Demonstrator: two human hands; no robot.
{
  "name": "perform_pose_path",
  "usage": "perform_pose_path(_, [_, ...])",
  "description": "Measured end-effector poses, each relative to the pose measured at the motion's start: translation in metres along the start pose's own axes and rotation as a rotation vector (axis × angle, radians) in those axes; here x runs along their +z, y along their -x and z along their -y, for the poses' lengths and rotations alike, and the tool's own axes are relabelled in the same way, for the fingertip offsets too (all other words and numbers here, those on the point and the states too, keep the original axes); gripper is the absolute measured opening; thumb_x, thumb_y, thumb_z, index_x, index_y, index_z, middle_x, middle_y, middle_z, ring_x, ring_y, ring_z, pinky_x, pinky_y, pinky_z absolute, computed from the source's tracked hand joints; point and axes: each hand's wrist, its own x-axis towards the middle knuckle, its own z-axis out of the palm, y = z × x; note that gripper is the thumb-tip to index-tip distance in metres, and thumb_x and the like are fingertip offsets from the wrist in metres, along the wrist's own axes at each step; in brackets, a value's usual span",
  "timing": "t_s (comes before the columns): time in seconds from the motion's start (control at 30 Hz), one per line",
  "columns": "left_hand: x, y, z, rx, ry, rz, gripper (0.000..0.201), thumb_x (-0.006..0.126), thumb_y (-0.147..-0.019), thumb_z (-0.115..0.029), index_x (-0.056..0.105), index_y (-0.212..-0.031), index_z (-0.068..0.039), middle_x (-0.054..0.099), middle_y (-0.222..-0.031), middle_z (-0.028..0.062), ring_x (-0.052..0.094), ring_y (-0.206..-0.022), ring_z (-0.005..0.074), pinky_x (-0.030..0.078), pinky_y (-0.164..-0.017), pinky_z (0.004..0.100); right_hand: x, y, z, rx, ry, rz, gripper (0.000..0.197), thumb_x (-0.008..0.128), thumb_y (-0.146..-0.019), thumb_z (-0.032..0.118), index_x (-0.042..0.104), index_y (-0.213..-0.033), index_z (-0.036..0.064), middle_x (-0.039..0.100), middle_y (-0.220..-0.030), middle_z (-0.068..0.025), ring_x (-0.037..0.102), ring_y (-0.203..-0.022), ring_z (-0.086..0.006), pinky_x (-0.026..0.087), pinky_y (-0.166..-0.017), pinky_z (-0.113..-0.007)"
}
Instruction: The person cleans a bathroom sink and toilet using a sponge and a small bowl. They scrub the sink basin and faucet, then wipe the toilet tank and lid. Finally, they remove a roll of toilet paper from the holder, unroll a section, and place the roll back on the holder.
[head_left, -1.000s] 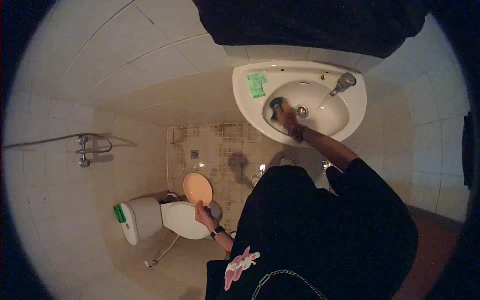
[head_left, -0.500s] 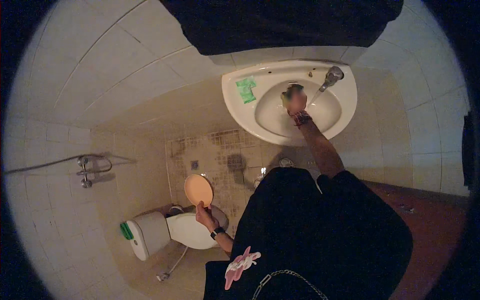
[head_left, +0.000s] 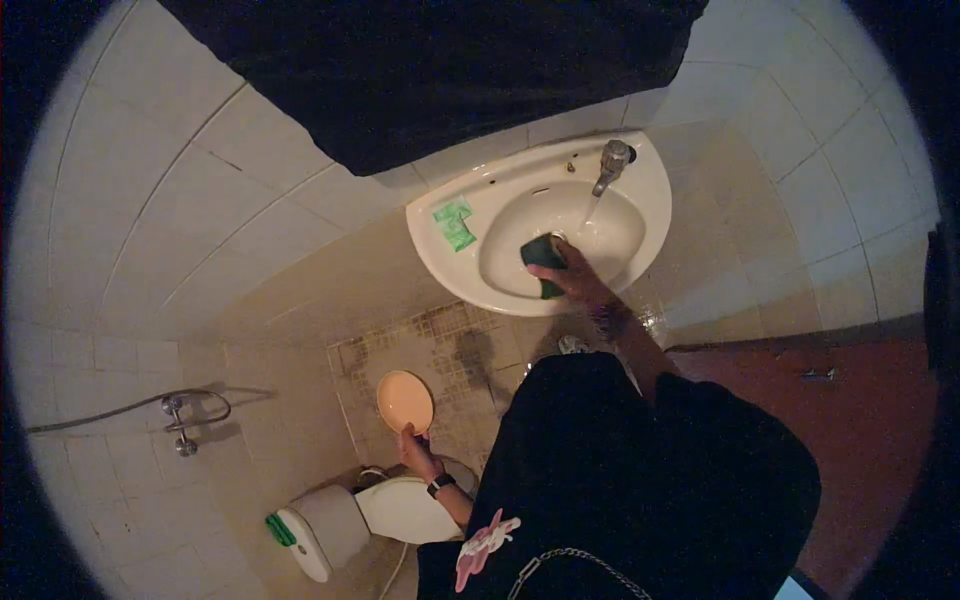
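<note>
My right hand is inside the white washbasin, gripping a dark green sponge pressed against the basin's bowl. Water runs from the metal tap just above it. My left hand hangs low at my left side and holds a round orange plate by its lower edge, over the tiled floor. A watch sits on my left wrist, a bracelet on the right.
A green wrapper lies on the basin's left rim. A white toilet with a green item on its cistern stands below the plate. A shower hose fitting is on the left wall. A dark cloth hangs above.
The view has swung, so the basin sits higher and further right. My right hand with the sponge moved from near the tap down into the bowl. The plate stays in my left hand.
</note>
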Motion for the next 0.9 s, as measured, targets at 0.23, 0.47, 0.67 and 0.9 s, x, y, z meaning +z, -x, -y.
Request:
perform_pose_path(0.23, [0.003, 0.006, 0.022, 0.107, 0.006, 0.034, 0.022, 0.064, -0.079, -0.015, 0.060, -0.094, 0.000, 0.059, -0.094, 0.0079, 0.056, -0.087, 0.0168, 0.047, -0.074, 0.0289, -0.103, 0.024, 0.005, -0.034, -0.114, -0.298, 0.047, 0.072, -0.077, 0.025, 0.055, -0.114, 0.0028, 0.063, -0.097, -0.0071, 0.061, -0.088, -0.0164, 0.050, -0.077, -0.031])
perform_pose_path(0.47, [0.022, 0.017, 0.018, -0.022, -0.006, 0.076, 0.029, 0.062, -0.080, -0.015, 0.059, -0.101, 0.004, 0.059, -0.108, 0.0152, 0.056, -0.101, 0.0242, 0.047, -0.087, 0.0357, -0.199, -0.007, 0.046, 0.040, 0.348, -0.552, 0.062, 0.068, -0.081, 0.028, 0.039, -0.135, 0.0148, 0.052, -0.119, -0.0136, 0.056, -0.103, -0.0243, 0.045, -0.088, -0.037])
perform_pose_path(0.67, [0.031, 0.006, 0.025, -0.059, -0.046, 0.101, 0.032, 0.063, -0.080, -0.017, 0.059, -0.104, 0.005, 0.058, -0.110, 0.0160, 0.055, -0.103, 0.0261, 0.045, -0.091, 0.0361, -0.193, -0.041, 0.021, -0.028, 1.002, -0.548, 0.064, 0.065, -0.080, 0.031, 0.037, -0.136, 0.0188, 0.039, -0.132, -0.0206, 0.047, -0.114, -0.0384, 0.040, -0.094, -0.050])
perform_pose_path(0.9, [0.056, 0.024, 0.010, -0.001, -0.095, 0.144, 0.028, 0.064, -0.079, -0.019, 0.062, -0.099, 0.000, 0.061, -0.102, 0.0122, 0.057, -0.096, 0.0223, 0.047, -0.084, 0.0340, -0.199, -0.035, 0.008, -0.068, 0.992, -0.503, 0.057, 0.066, -0.078, 0.034, 0.046, -0.125, 0.0100, 0.042, -0.128, -0.0236, 0.051, -0.106, -0.0424, 0.046, -0.087, -0.046])
